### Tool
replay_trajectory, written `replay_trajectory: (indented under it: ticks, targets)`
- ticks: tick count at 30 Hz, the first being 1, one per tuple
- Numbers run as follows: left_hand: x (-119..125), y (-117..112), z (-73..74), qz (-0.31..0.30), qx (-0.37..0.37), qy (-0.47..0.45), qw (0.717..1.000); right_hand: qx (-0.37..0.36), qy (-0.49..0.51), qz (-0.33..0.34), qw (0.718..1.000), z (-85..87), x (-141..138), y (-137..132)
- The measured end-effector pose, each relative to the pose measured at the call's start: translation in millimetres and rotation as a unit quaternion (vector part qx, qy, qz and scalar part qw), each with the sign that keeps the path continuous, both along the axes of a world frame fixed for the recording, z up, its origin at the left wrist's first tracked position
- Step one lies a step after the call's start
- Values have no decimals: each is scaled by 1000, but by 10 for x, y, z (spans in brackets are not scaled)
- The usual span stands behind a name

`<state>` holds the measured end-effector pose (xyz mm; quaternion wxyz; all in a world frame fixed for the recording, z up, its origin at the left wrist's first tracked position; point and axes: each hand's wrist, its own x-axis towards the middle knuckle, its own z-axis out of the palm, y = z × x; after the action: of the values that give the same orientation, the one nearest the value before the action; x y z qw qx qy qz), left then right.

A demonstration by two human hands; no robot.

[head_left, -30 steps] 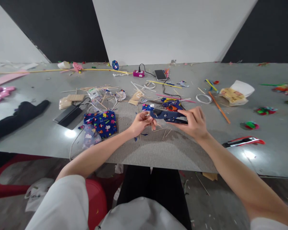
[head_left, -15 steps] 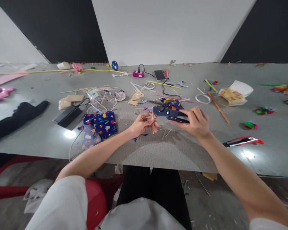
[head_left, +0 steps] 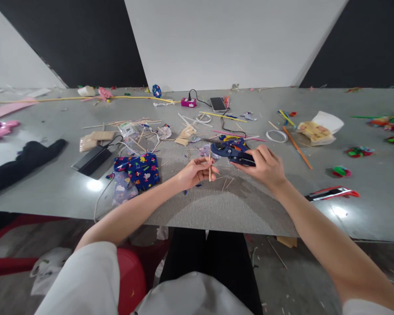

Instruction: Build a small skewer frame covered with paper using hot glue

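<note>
My left hand [head_left: 197, 172] is closed in a pinch around a short, thin wooden stick [head_left: 210, 173] that stands roughly upright. Dark blue pruning shears [head_left: 231, 154] are gripped in my right hand [head_left: 264, 168], their handles pressed close together. The head of the shears is at the top end of the stick; whether the blades touch it is too small to tell. Behind the shears lies a bunch of dark blue printed cloth [head_left: 239, 143]. Small cut stick pieces [head_left: 230, 183] lie on the grey table [head_left: 216, 210] just below my hands.
Blue patterned cloth [head_left: 143, 168], a black power adapter [head_left: 92, 159] and a bundle of wooden sticks [head_left: 185, 134] lie to the left and behind. On the right are a white tape ring [head_left: 276, 136], an orange stick [head_left: 297, 147] and a red-black utility knife [head_left: 332, 193].
The handles of the pruning shears have come together in my right hand. The head of the shears has tilted slightly, and my left hand still holds the stick in nearly the same place.
</note>
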<state>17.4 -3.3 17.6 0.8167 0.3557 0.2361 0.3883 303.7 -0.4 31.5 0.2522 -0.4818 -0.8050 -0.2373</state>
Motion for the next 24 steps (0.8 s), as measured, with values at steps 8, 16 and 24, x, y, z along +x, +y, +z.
replay_trajectory:
  ticks: [8,16,24]
  targets:
    - [19,2,27,-5,-23,-2,1000,-28,-2,-13,1000,-4,1,32]
    - [-1,15,13,-13,-42,-15,999,-47,-22,-22,998,71,-52,22]
    - [15,14,-4,-8,-47,-17,999,-71,-18,-28,997,57,-56,32]
